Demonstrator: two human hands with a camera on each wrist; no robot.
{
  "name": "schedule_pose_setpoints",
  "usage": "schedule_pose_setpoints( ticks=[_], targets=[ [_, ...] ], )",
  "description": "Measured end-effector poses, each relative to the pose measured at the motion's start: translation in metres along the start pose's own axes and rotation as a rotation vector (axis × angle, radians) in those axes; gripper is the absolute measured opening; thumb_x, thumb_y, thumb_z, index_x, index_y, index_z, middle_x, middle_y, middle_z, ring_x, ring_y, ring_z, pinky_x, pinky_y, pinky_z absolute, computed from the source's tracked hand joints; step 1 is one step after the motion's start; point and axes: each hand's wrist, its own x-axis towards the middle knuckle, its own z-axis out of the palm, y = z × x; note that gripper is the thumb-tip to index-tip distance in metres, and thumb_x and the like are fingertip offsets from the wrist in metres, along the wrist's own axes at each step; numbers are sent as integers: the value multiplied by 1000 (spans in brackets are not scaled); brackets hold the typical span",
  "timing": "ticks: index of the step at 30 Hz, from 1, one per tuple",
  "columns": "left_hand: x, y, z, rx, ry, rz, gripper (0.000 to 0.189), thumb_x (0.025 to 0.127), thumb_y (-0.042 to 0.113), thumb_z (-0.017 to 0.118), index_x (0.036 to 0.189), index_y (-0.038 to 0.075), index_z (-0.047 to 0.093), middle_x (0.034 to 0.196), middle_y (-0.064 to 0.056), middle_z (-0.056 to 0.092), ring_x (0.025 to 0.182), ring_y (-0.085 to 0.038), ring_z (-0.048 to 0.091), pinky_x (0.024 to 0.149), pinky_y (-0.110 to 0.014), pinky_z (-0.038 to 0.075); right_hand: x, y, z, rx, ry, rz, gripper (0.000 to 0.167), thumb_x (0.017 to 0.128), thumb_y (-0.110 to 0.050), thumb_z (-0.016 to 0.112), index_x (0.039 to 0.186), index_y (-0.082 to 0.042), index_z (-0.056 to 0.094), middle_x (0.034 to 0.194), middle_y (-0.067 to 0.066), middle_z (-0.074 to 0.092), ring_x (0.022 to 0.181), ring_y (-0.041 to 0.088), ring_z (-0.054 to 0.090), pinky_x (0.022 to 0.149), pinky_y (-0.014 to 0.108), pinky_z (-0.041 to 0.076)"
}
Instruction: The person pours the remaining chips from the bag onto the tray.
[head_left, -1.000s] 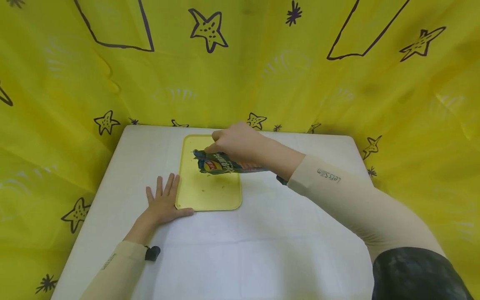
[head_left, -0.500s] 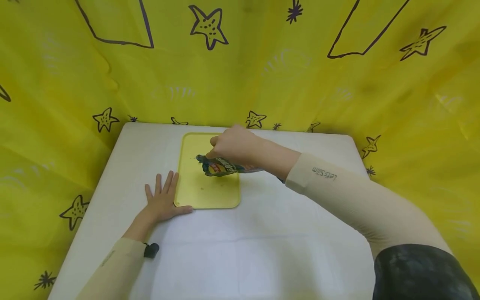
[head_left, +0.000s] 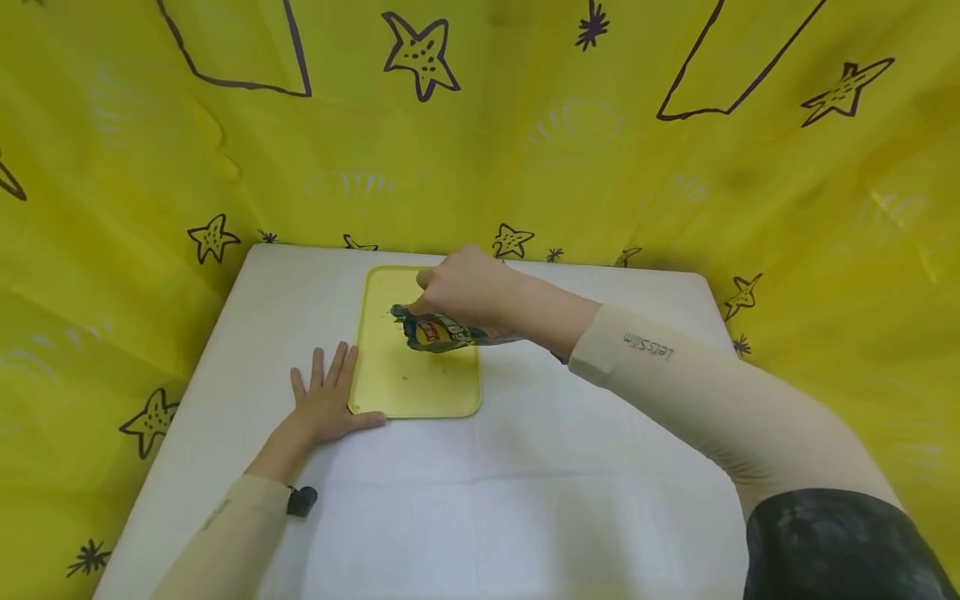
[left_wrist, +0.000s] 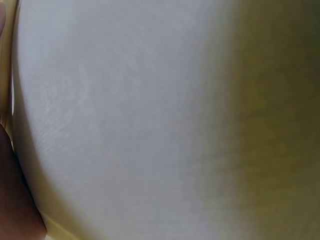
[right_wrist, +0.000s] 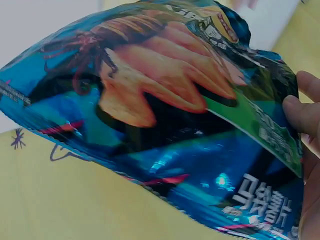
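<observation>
left hand (head_left: 321, 412): spread, touching tray (head_left: 412, 398) | right hand (head_left: 471, 287): grips bag (head_left: 438, 334)

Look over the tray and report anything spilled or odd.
A few small dark specks show on the near half of the yellow tray; the right hand holds a snack bag above it. They stand out against the plain surface and might be crumbs, but are too small to tell.

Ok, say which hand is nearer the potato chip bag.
Right. The right hand grips the potato chip bag partly over the yellow tray; the left hand lies at the tray's near left corner, apart from the bag.
</observation>
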Motion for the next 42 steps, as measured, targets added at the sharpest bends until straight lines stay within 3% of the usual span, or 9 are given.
schedule_pose_setpoints(
  ticks=[10, 19, 24, 28, 42],
  targets=[
    [0, 0, 1, -3, 0, 9, 136, 71, 87, 59, 160, 10, -11, 167, -16, -10, 147, -47, -24, 104, -73, -23, 7, -1, -12, -49, 6, -5, 33, 91, -21, 75, 120, -37, 72, 101, -3, 69, 66, 16, 60, 63, 35, 56],
    [-2, 4, -1, -6, -6, 12, 136, 71, 87, 59, 160, 11, -11, 167, -16, -11, 147, -48, -24, 104, -73, -23, 12, -3, -16, -37, 12, 76, 36, 89, -24, 77, 121, -40, 72, 102, -4, 69, 70, 15, 61, 65, 36, 57],
    [-2, 4, -2, 5, -28, 1, 136, 71, 88, 57, 159, 10, -11, 167, -16, -11, 147, -47, -24, 104, -74, -22, 16, -6, -15, -36, 21, 60, 32, 90, -26, 76, 119, -40, 73, 100, -5, 69, 69, 15, 61, 64, 36, 57],
    [-2, 3, -1, 5, -9, 5, 136, 71, 87, 57, 160, 10, -10, 167, -17, -10, 147, -48, -23, 104, -74, -21, 19, -8, -16, -39, 32, 54, 30, 90, -26, 76, 117, -40, 74, 101, -5, 69, 70, 16, 62, 65, 36, 57],
    [-1, 2, -2, -6, -18, 11, 136, 72, 88, 56, 159, 8, -11, 167, -17, -12, 146, -49, -25, 102, -74, -24, 18, -14, -16, -47, 3, 40, 43, 83, -30, 83, 123, -38, 70, 107, -3, 69, 83, 19, 69, 74, 38, 59]
  ],
)
